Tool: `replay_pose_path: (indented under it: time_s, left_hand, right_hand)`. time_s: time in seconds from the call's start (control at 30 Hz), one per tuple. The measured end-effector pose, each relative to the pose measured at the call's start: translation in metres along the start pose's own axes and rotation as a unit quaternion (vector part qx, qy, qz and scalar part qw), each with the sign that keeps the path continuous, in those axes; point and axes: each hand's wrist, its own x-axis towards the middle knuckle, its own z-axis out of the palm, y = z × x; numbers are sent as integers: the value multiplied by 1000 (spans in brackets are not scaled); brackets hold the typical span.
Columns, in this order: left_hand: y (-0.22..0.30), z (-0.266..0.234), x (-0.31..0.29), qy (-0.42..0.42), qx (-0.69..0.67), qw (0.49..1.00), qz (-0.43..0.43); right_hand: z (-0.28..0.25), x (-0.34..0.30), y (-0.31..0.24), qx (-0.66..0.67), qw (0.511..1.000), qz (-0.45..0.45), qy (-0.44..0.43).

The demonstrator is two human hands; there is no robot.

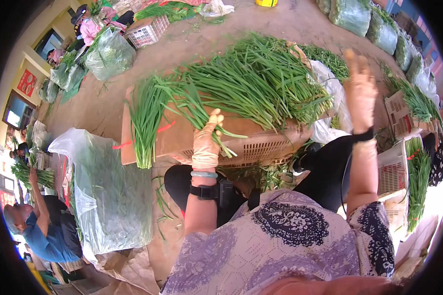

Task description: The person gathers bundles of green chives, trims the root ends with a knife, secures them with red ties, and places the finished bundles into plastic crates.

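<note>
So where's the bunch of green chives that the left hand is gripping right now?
The bunch of chives lies centre-left in the head view, stems gripped by the left hand over a cardboard sheet, beside the big chive pile on the plastic crate.

An open-air vegetable market or sorting yard, on a bare dirt floor (280, 22). Long green chives (261, 78) heaped over a cardboard sheet (174, 135) and a plastic crate (261, 147) at centre. Clear bags of greens (110, 196) at lower left and along the upper right. White baskets (147, 32) at upper left. Other people (44, 231) bundling greens at far left.
</note>
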Motion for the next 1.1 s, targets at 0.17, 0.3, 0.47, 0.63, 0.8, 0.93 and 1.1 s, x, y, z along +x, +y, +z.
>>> replay_pose_path:
  time_s: [0.17, 0.3, 0.47, 0.63, 0.8, 0.93, 1.1]
  left_hand:
    - [-13, 17, -10, 11, -4, 1000, -6]
    - [-15, 17, -13, 61, 3, 998, -1]
    - [-13, -1, -11, 62, 59, 995, 54]
    - [3, -8, 1, 56, -73, 996, 11]
    - [-3, 16, -7, 32, -166, 986, -7]
    - [-11, 16, -5, 81, -89, 991, 62]
    - [-20, 17, -3, 125, -73, 986, 88]
  right_hand:
    - [-103, -41, -129, 397, 891, -198, -100]
    - [-85, -72, -175, 323, 919, -220, 56]
    - [-90, -86, -174, 370, 898, -109, 211]
    - [-73, -99, -118, 527, 664, -383, -368]
    - [-82, -76, -160, 727, 619, -134, -266]
    - [-108, -82, -182, 685, 701, -104, -168]
    - [-106, -80, -184, 475, 861, -180, -24]
